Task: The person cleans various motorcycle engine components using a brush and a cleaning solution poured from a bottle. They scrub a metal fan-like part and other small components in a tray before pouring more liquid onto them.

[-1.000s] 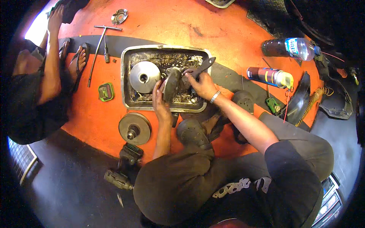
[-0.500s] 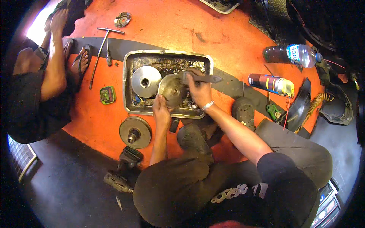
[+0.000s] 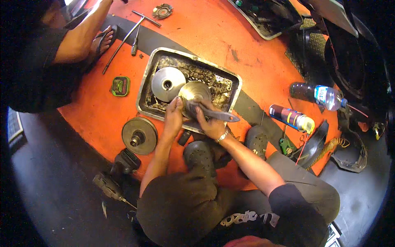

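Observation:
Over the right part of a grimy metal tray, my left hand grips the near-left rim of a round metal pulley disc. My right hand is closed around a brush with a flat grey handle. The brush's head lies against the disc's near right part, and its bristles are mostly hidden by my fingers. Left of it in the tray lies a second, shinier pulley disc with a hole in its middle. Dark, wet dirt coats the tray's bottom.
Left of my knees lie a pulley with a shaft and a power drill. A green-rimmed tin, T-handle wrench and toothed metal plate lie farther off, near another person's foot. A spray can and bottle lie right.
My right hand and the brush have moved nearer to me, down the disc's face. My left hand still holds the disc's rim. The whole view has turned a little.

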Demonstrator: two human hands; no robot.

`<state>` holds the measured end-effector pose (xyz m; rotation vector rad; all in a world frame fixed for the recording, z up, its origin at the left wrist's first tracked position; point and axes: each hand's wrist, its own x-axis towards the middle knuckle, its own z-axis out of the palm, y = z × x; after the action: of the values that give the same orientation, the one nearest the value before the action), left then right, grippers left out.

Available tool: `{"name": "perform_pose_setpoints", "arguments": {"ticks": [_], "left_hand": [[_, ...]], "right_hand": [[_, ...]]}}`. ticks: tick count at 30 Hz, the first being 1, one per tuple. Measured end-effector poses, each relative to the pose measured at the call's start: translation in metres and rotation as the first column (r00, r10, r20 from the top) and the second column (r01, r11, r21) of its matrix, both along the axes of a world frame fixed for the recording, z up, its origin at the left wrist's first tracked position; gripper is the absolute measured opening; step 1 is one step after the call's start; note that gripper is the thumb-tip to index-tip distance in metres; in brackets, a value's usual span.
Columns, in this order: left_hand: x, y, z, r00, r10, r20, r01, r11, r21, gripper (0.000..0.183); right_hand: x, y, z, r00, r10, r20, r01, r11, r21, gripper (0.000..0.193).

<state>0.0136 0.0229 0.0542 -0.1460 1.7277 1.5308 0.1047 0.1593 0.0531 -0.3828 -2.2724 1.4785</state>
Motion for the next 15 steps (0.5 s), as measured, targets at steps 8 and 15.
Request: {"name": "perform_pose_setpoints", "arguments": {"ticks": [8, 15], "left_hand": [[-0.002, 0.001, 0.015, 0.999, 0.039, -0.035, -0.036, 0.997, 0.067, 0.044], [0.003, 0.0, 0.007, 0.995, 0.0, -0.104, -0.003, 0.999, -0.035, 0.05]], "right_hand": [[0.001, 0.005, 0.004, 0.982, -0.161, 0.098, 0.158, 0.987, 0.034, 0.028], [0.005, 0.006, 0.01, 0.937, -0.243, 0.251, 0.281, 0.951, -0.131, 0.029]]}}
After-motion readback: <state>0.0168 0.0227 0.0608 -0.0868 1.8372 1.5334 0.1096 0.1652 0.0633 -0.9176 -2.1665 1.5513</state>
